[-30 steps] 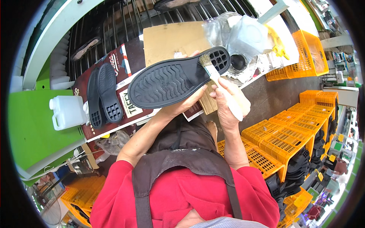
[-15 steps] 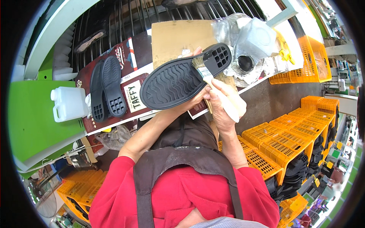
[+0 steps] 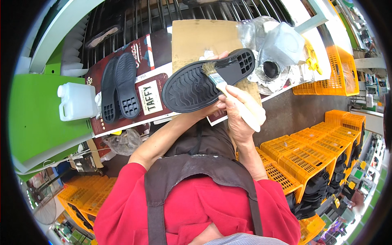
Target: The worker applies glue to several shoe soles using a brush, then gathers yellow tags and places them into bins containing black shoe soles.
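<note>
holding a black shoe sole [image 3: 185, 94] in the left hand [image 3: 211, 109], tread side up, raised in front of the body and partly covering a brown cardboard sheet [image 3: 200, 36]. clasping it around the narrow middle from below, with fingertips showing past the far edge and the base of the palm at the near edge; cannot tell how far curled underneath, with the sole in the way. pointing the toe to the lower left and the heel, with its grid of square hollows, to the upper right.

gripping a brush [image 3: 222, 86] in the right hand [image 3: 243, 110], with thumb and fingers closed around the pale handle and its rounded end sticking out below. touching the bristles to the tread near the middle of the sole.

to the left, on a dark red printed sheet [image 3: 98, 79], two more soles [image 3: 126, 79] side by side. just beside them, a white plastic jug [image 3: 77, 108] with a handle. to the right of the cardboard, a pale container [image 3: 286, 45] in clear plastic, near a black round cup [image 3: 271, 70]. farther right and lower, a row of orange crates [image 3: 304, 163]. wearing a dark apron [image 3: 196, 171] over a red top [image 3: 183, 208].
</note>
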